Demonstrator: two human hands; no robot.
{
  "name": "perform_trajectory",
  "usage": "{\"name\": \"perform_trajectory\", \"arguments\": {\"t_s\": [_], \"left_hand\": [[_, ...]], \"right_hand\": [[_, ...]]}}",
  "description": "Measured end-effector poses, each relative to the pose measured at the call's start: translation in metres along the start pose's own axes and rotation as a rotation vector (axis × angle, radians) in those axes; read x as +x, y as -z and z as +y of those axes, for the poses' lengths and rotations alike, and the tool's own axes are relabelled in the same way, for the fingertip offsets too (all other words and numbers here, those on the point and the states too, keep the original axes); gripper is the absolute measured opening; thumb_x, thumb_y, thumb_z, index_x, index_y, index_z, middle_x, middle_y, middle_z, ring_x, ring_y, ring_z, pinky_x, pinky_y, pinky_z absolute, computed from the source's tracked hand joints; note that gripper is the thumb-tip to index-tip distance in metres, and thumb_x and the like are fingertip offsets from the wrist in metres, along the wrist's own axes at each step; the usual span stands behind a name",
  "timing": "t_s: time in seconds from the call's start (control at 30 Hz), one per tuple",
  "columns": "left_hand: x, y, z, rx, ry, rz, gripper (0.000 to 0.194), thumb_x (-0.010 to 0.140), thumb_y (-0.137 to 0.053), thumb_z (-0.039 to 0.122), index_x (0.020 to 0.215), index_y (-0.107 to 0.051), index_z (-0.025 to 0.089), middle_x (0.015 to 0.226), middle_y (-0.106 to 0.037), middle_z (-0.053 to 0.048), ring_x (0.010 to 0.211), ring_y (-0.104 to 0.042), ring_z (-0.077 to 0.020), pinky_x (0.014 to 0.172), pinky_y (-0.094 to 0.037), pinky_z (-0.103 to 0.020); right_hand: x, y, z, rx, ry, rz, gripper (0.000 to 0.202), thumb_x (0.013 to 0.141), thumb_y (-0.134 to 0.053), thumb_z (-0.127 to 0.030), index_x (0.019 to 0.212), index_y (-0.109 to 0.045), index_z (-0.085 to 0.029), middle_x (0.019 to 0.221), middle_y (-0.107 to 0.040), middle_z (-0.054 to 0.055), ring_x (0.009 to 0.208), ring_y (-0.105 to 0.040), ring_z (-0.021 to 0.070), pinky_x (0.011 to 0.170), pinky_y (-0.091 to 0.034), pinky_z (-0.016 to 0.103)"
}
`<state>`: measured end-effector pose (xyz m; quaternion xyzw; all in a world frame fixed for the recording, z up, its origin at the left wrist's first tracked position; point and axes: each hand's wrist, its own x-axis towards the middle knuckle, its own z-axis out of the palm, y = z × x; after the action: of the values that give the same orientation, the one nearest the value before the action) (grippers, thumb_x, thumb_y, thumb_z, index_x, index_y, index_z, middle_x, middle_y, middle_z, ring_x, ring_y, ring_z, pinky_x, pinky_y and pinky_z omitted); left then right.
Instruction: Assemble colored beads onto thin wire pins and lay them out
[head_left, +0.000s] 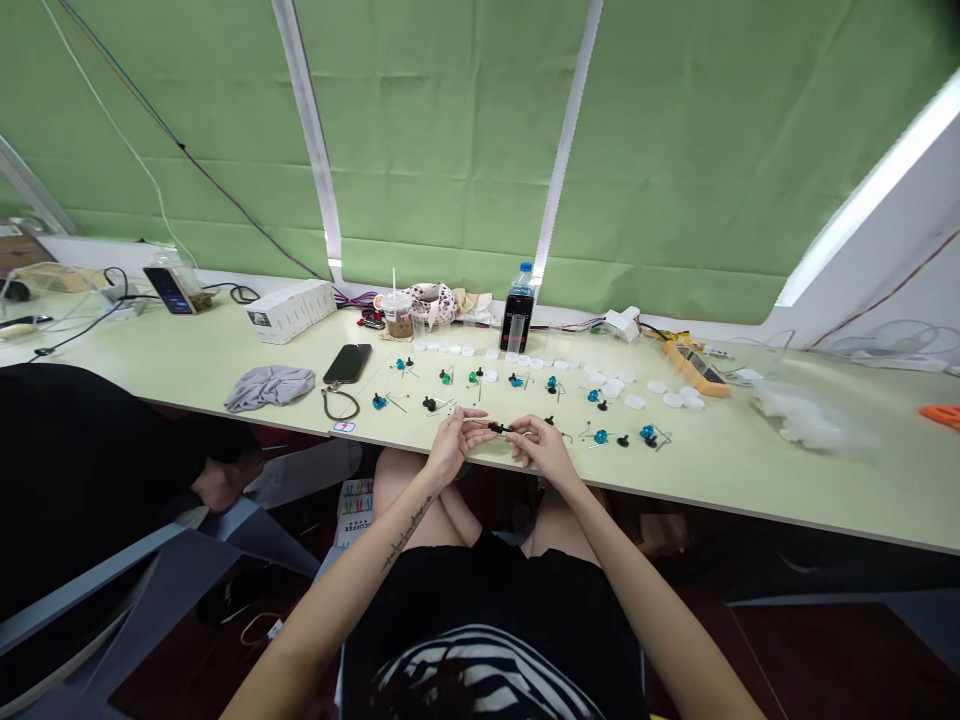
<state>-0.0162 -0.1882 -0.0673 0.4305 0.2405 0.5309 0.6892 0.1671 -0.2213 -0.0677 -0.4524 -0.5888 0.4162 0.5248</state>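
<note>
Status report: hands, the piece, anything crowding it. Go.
Left hand and right hand pinch one small black part between them at the table edge. Blue and black knobs scattered just beyond; none touching.

Small part [496, 428]: too small to identify; pinched between both hands' fingertips, exact hold unclear.
Co-worker [90, 470]: cut by left edge; only dark clothing and one hand showed.
Orange object [942, 412]: cut by right edge.

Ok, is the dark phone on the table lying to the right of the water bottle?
No, the phone lies left of the bottle, beside the grey cloth.
</note>
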Motion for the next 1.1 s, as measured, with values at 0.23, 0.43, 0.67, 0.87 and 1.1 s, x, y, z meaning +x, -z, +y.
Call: {"name": "perform_trajectory", "arguments": {"t_s": [0.23, 0.43, 0.67, 0.87, 1.1], "left_hand": [[0.0015, 0.0005, -0.0016, 0.015, 0.026, 0.024, 0.037, 0.083, -0.054, 0.045, 0.083, -0.062, 0.009, 0.081, -0.068, -0.014, 0.077, -0.068, -0.0216, 0.082, -0.052, -0.035], [-0.0008, -0.0007, 0.0013, 0.027, 0.035, 0.005, 0.035, 0.083, -0.054, 0.044, 0.082, -0.062, 0.01, 0.082, -0.067, -0.013, 0.078, -0.068, -0.0212, 0.083, -0.051, -0.034], [-0.0013, -0.0019, 0.0022, 0.028, 0.036, 0.0, 0.035, 0.082, -0.055, 0.044, 0.08, -0.062, 0.01, 0.082, -0.067, -0.012, 0.077, -0.068, -0.0213, 0.082, -0.051, -0.034], [-0.0011, -0.0008, 0.0013, 0.029, 0.047, 0.005, 0.034, 0.082, -0.056, 0.044, 0.081, -0.062, 0.01, 0.079, -0.067, -0.012, 0.078, -0.068, -0.0214, 0.082, -0.051, -0.034], [0.0002, 0.0004, -0.0009, 0.024, 0.032, 0.004, 0.036, 0.081, -0.056, 0.045, 0.08, -0.063, 0.01, 0.078, -0.067, -0.011, 0.077, -0.068, -0.0213, 0.083, -0.051, -0.036]], "right_hand": [[-0.0009, -0.001, -0.0034, 0.004, 0.024, 0.009, 0.038, 0.07, -0.066, -0.05, 0.091, -0.056, -0.019, 0.082, -0.058, 0.003, 0.053, -0.059, 0.0116, 0.036, -0.045, 0.02], [0.0003, 0.0007, 0.0012, 0.01, 0.001, 0.003, 0.034, 0.072, -0.065, -0.047, 0.089, -0.057, -0.018, 0.067, -0.06, 0.002, 0.051, -0.058, 0.0131, 0.037, -0.045, 0.021], [0.0021, 0.0021, 0.0058, 0.026, -0.005, -0.007, 0.033, 0.073, -0.064, -0.047, 0.086, -0.057, -0.017, 0.069, -0.064, 0.003, 0.052, -0.059, 0.0132, 0.039, -0.046, 0.021], [0.0006, 0.0015, 0.0019, 0.017, -0.002, -0.01, 0.032, 0.074, -0.063, -0.048, 0.085, -0.057, -0.017, 0.067, -0.063, 0.003, 0.052, -0.059, 0.0131, 0.038, -0.045, 0.021], [0.0009, 0.0014, 0.0012, 0.018, -0.006, -0.008, 0.033, 0.074, -0.062, -0.049, 0.083, -0.058, -0.018, 0.069, -0.064, 0.003, 0.052, -0.059, 0.0134, 0.039, -0.045, 0.022]]}}
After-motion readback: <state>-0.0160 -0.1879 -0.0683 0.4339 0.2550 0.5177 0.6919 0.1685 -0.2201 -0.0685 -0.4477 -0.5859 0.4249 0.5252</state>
